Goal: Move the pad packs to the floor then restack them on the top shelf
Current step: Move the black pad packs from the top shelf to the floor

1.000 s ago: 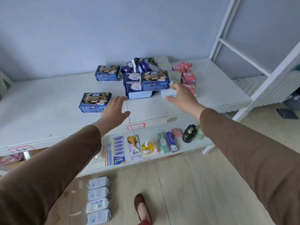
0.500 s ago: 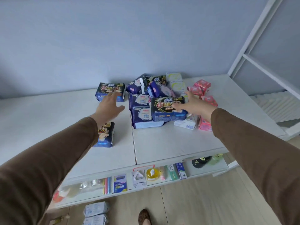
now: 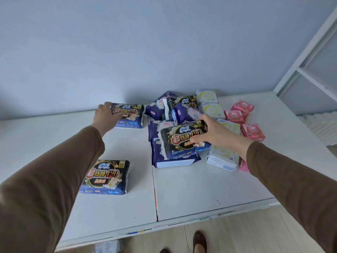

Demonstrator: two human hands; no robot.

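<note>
At left of centre, the left hand (image 3: 106, 115) curls over the left end of a glossy dark pad pack (image 3: 128, 115) lying flat on the white top shelf (image 3: 182, 189); half a second ago it only hovered. Right of centre, the right hand (image 3: 212, 133) now pinches another soft dark pack (image 3: 182, 141) atop the pile.
</note>
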